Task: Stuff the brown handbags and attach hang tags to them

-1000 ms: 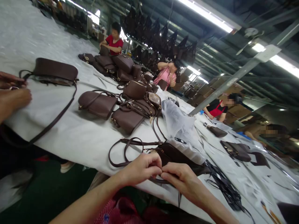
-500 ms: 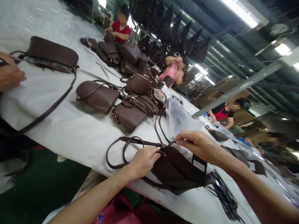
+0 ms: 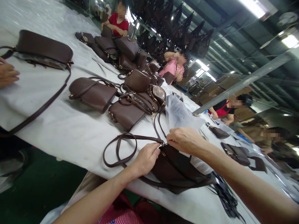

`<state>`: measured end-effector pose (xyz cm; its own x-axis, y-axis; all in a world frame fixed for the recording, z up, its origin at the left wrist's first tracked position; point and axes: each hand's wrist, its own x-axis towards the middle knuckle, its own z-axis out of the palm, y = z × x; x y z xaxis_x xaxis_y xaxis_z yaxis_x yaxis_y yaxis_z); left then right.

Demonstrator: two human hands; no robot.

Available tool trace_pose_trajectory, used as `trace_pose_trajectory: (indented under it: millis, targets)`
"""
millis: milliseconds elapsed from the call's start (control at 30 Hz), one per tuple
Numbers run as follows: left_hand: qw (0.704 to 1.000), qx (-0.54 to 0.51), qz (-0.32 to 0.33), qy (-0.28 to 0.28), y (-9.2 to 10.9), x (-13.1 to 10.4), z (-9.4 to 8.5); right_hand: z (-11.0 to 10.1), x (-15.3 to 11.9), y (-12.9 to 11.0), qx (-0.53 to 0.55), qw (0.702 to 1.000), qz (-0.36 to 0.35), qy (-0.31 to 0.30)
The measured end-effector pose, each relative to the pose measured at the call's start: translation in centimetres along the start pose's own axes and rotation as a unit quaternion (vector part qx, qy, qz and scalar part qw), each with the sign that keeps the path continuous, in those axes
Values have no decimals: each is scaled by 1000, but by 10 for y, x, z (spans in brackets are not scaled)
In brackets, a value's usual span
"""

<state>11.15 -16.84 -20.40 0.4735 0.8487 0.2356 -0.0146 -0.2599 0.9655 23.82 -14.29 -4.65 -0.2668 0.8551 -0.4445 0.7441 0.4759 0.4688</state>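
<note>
A dark brown handbag (image 3: 179,175) lies on its side at the table's front edge, with a zip along its top and clear plastic (image 3: 202,165) at its far side. My left hand (image 3: 147,158) is closed on the bag's near-left corner, by the metal ring where the strap joins. Just across from it, my right hand (image 3: 183,139) is pinched shut beside the same ring; what lies between its fingertips is hidden. A looped brown strap (image 3: 119,161) trails left from the corner onto the white cloth.
Several finished-looking brown bags (image 3: 127,115) lie beyond my hands. Left of them sits another bag (image 3: 44,48), near a co-worker's hand (image 3: 8,74). Black cords (image 3: 225,199) are bunched at right. A plastic bag (image 3: 179,113) lies behind my right hand. Other people work along the table.
My right hand has shifted slightly left, its fingers curling in closer to the ring. The black tag with a white label on the bag is no longer plainly seen. My left hand keeps its grip.
</note>
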Motion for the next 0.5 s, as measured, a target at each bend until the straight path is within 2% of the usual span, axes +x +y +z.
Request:
trace_pose_trajectory:
  millis: [167,300,500]
  targets:
    - [987,-143,-53,51,-10,7,13,-1,2,-9,-15,999,32,-17]
    - [968,-216,-74,102,-17,14,22,0,4,-14,-4,999,36,-22]
    - [945,-286,-103,117,-18,21,28,4,9,-17,15,999,50,-17]
